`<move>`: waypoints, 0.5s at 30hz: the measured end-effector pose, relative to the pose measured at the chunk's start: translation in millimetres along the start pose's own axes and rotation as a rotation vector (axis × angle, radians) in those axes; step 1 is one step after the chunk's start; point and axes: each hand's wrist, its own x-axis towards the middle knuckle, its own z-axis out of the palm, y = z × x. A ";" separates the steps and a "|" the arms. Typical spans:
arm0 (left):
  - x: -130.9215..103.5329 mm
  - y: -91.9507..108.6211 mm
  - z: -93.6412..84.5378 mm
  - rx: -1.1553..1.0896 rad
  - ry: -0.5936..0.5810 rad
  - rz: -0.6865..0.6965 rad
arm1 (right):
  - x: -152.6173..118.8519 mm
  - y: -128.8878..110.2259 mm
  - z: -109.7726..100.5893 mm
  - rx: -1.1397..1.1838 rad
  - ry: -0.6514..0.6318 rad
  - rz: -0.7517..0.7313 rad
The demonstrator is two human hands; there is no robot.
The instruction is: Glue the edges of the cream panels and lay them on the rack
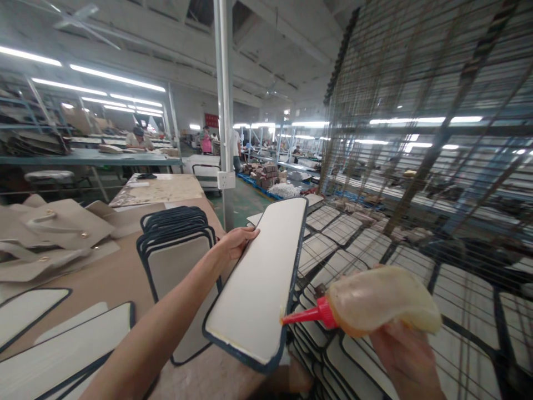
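Note:
My left hand [239,242] grips the left edge of a long cream panel [262,272] with rounded corners and a dark blue border, held tilted in front of me. In my right hand [402,350] is a squeeze glue bottle [375,297], translucent with yellowish liquid inside. Its red nozzle [306,316] points left, and the tip meets the panel's right edge near the lower end. A thin yellowish line of glue runs along the panel's lower edge and up a little on the right. Most of my right hand's fingers are behind the bottle.
Left of the panel, a stack of similar bordered panels [179,266] stands on the brown table [125,255]. Beige bag pieces [54,233] lie further left. Wire racks [416,139] rise on the right, with many panels [462,294] laid out below. A post [225,111] stands ahead.

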 end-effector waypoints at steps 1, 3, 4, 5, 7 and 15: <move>0.6 -0.3 -0.7 -0.002 0.010 -0.004 | -3.4 -1.2 1.3 -0.002 -0.001 0.019; 1.7 -0.5 -2.0 -0.008 0.033 -0.008 | -8.0 -2.5 2.1 -0.015 0.004 0.032; 2.3 -0.4 -2.6 -0.013 0.044 -0.008 | -9.0 -2.4 1.2 -0.021 0.010 0.034; 2.9 -0.2 -3.0 -0.019 0.056 -0.005 | -9.1 -1.7 -0.7 -0.025 0.016 0.031; 4.5 0.2 -3.8 -0.032 0.076 0.000 | -7.5 1.4 -6.7 -0.034 0.013 0.018; 17.2 -0.2 -9.3 -0.114 0.175 0.050 | -17.7 17.5 -32.7 -0.145 0.145 -0.088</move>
